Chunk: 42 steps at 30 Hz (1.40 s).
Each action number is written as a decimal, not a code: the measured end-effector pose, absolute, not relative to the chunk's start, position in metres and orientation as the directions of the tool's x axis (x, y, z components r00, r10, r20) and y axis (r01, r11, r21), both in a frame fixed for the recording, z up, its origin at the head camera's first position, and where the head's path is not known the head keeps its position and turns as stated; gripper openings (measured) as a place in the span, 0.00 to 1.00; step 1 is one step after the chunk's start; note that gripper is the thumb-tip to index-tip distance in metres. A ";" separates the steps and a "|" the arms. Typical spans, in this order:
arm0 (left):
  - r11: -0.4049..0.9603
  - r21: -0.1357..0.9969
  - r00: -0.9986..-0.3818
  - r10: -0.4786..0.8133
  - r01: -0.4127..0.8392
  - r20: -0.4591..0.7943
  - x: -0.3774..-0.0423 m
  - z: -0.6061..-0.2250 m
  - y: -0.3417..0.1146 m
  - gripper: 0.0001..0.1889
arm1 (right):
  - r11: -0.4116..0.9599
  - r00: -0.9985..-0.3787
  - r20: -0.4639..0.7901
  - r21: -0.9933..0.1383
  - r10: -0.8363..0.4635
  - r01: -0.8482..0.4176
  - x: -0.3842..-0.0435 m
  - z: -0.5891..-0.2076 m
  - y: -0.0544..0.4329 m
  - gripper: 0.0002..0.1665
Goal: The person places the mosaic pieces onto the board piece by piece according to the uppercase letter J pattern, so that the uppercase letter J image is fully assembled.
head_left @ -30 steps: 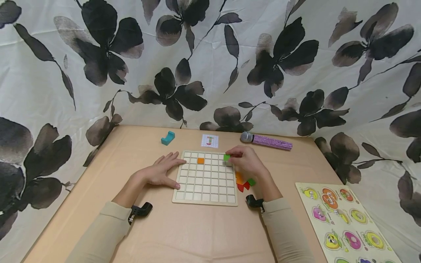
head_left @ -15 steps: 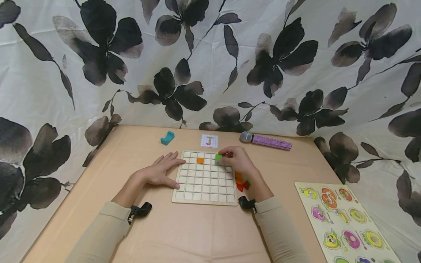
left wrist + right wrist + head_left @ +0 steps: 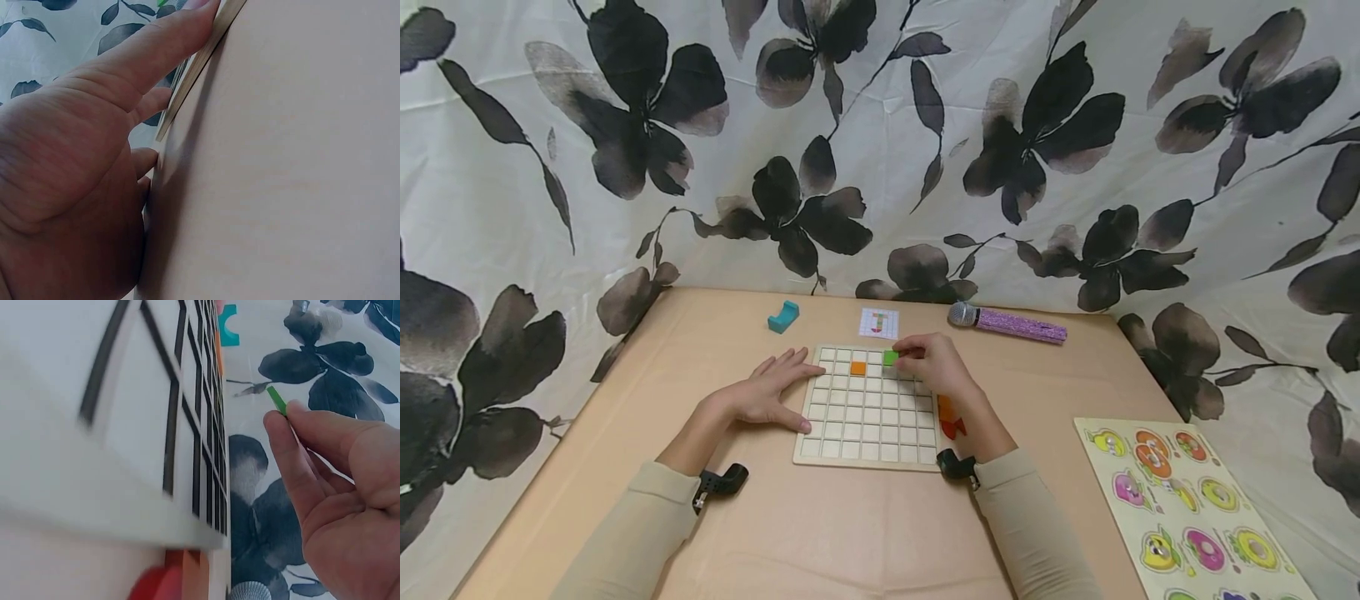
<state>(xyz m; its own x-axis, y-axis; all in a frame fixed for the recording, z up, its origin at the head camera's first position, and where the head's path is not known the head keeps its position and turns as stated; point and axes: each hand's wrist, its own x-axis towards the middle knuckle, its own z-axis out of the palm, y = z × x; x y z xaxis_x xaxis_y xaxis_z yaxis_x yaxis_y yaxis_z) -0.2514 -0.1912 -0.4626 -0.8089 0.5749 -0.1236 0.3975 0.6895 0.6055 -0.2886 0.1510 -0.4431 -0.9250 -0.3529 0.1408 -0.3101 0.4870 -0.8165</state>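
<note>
A pale wooden grid board (image 3: 867, 460) lies on the table, with an orange square tile (image 3: 858, 368) in one cell near its far edge. My left hand (image 3: 767, 390) rests at the board's left side, fingers spread and straight, thumb and fingertips at the edge. In the left wrist view the thumb touches the board's rim (image 3: 199, 69). My right hand (image 3: 938, 367) pinches a green square tile (image 3: 890, 357) between thumb and fingertip over the far right part of the board. The right wrist view has this green tile (image 3: 277, 400) edge-on, raised off the board.
Orange and red pieces (image 3: 951, 417) lie beside the board's right edge, partly behind the right wrist. Beyond the board are a teal curved block (image 3: 783, 317), a small pattern card (image 3: 878, 322) and a purple glittery microphone (image 3: 1018, 325). A fruit sticker sheet (image 3: 1195, 500) lies at right.
My right hand has carried the green tile leftward over the board, from its right edge toward the orange tile. The left hand has stayed at the board's left edge.
</note>
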 end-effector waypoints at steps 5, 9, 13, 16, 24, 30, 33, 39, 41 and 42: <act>0.688 0.604 -0.807 0.578 0.401 -0.122 -0.251 -0.464 -0.191 0.52 | 0.457 -0.911 0.151 -0.826 -0.383 -0.329 -0.292 -0.448 0.142 0.13; 0.689 0.606 -0.808 0.576 0.397 -0.125 -0.252 -0.465 -0.191 0.52 | 0.425 -0.909 0.121 -0.854 -0.399 -0.301 -0.293 -0.453 0.136 0.13; 0.688 0.610 -0.809 0.574 0.394 -0.125 -0.253 -0.465 -0.191 0.52 | 0.410 -0.919 0.089 -0.875 -0.384 -0.256 -0.293 -0.457 0.134 0.13; 0.688 0.609 -0.809 0.574 0.393 -0.126 -0.253 -0.465 -0.191 0.52 | 0.430 -0.922 0.081 -0.867 -0.379 -0.253 -0.295 -0.462 0.135 0.13; 0.685 0.614 -0.809 0.574 0.391 -0.125 -0.253 -0.464 -0.190 0.52 | 0.475 -0.919 0.087 -0.836 -0.384 -0.277 -0.298 -0.467 0.133 0.12; 0.690 0.605 -0.807 0.577 0.398 -0.128 -0.254 -0.464 -0.191 0.52 | 0.488 -0.920 0.083 -0.827 -0.384 -0.279 -0.298 -0.467 0.131 0.12; 0.692 0.603 -0.808 0.575 0.397 -0.129 -0.254 -0.464 -0.190 0.52 | 0.504 -0.918 0.087 -0.814 -0.387 -0.289 -0.297 -0.467 0.130 0.12; 0.693 0.605 -0.810 0.572 0.391 -0.132 -0.252 -0.462 -0.190 0.51 | 0.543 -0.920 0.071 -0.789 -0.385 -0.288 -0.296 -0.465 0.126 0.12; 0.695 0.604 -0.811 0.570 0.389 -0.132 -0.251 -0.461 -0.191 0.51 | 0.553 -0.919 0.071 -0.780 -0.388 -0.294 -0.295 -0.465 0.125 0.12; 0.696 0.603 -0.812 0.568 0.390 -0.132 -0.251 -0.461 -0.191 0.51 | 0.558 -0.917 0.072 -0.775 -0.391 -0.299 -0.295 -0.465 0.124 0.12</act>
